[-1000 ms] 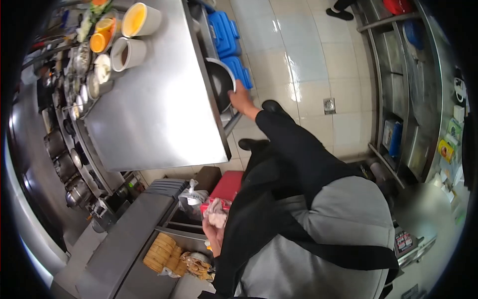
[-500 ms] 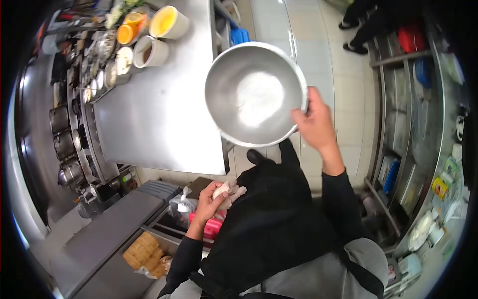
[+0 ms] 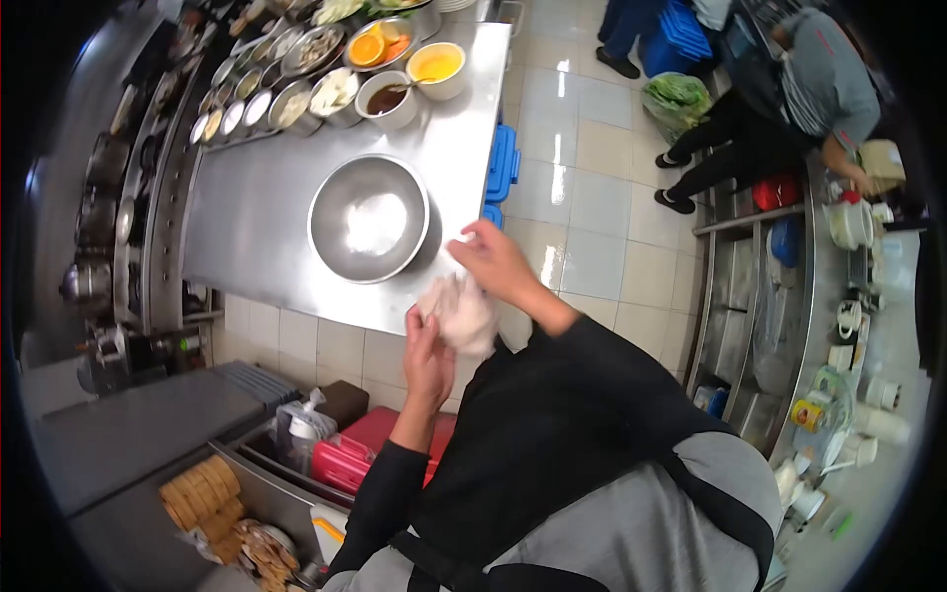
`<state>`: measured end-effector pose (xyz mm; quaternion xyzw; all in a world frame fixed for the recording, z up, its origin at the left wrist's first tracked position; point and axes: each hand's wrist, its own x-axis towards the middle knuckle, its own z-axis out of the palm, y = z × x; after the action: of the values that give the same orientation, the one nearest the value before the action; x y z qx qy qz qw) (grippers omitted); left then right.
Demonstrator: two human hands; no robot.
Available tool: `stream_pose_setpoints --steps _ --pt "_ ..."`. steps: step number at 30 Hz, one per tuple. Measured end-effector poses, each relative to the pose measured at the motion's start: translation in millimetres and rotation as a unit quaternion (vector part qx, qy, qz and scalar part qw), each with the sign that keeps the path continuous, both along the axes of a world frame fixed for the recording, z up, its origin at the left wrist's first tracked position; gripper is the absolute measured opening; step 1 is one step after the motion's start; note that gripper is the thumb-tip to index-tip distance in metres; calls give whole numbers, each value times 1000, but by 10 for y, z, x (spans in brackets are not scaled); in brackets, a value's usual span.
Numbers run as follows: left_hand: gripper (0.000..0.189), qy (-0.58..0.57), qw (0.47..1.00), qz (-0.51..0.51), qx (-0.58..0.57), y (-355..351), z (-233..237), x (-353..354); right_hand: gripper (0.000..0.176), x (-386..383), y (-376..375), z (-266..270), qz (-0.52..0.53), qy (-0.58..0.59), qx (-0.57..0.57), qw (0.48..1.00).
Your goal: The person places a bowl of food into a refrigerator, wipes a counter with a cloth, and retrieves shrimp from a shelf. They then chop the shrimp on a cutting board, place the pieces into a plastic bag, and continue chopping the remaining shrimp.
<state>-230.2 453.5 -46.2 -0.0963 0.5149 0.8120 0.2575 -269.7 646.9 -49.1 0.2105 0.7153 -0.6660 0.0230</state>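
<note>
A pale, soft bundle point(image 3: 464, 318), partly see-through like a bag, hangs between my hands just off the front edge of the steel table point(image 3: 261, 237). The fingers of my left hand point(image 3: 428, 363) pinch its left side. My right hand point(image 3: 493, 264) is above it at the upper right, with thumb and forefinger apart; its lower fingers are blurred against the bundle's top, and I cannot tell whether they grip it. On the table, just up and left of my hands, stands a wide steel bowl point(image 3: 340, 232) with nothing visible in it.
Tubs of yellow liquid point(image 3: 437, 67) and dark sauce point(image 3: 388, 101) stand at the table's back, beside several food containers. A red case point(image 3: 340, 462) is below left. At the upper right a person point(image 3: 829, 79) works at a side counter; another person's legs point(image 3: 623, 35) show beyond.
The steel bowl has gone from my right hand onto the table. My right hand has come left to the bundle, which now hangs more spread out. The view has shifted, showing more floor.
</note>
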Motion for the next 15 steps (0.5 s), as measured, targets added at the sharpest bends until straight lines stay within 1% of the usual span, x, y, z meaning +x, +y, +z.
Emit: stream_pose_setpoints --steps 1,2,3,4,5,6,7,8,9,10,11,12,13,14,15 --pt "34 -29 993 -2 115 96 18 11 51 311 19 -31 -11 87 -60 994" --pt "36 -51 972 -3 230 197 38 4 46 532 37 -58 -20 173 -120 977" --pt "36 -51 972 9 229 266 107 12 46 629 42 -57 -9 169 -124 978" --pt "36 -3 993 -37 113 350 188 -2 40 688 77 -45 -15 128 -173 976" --pt "37 48 996 -81 -1 482 202 -63 34 639 194 -42 -18 91 -217 972" --pt "37 148 983 -31 -107 469 12 -131 34 444 379 -58 -9 94 -216 972" --pt "38 237 947 20 -217 361 -181 -189 32 166 575 -102 -14 128 -90 988" --pt "40 179 928 105 -309 323 -232 -303 30 -120 751 -195 -17 158 31 987" --pt "41 136 932 188 -280 166 -458 -438 29 -505 951 -339 -7 213 98 972" --pt "40 135 906 271 -297 109 -572 -555 28 -823 1077 -481 -1 272 162 949" --pt "38 148 873 310 -346 13 -739 -660 26 -946 1036 -620 57 221 241 943" --pt "38 139 845 339 -390 14 -808 -733 25 -1079 983 -766 113 171 324 924" --pt "37 175 801 322 -473 -15 -942 -774 23 -968 836 -949 162 299 327 882" --pt "37 210 752 303 -546 -16 -1060 -768 22 -700 685 -1052 209 420 330 819" --pt "33 258 711 255 -602 66 -1103 -748 20 -442 631 -1020 215 446 289 819"
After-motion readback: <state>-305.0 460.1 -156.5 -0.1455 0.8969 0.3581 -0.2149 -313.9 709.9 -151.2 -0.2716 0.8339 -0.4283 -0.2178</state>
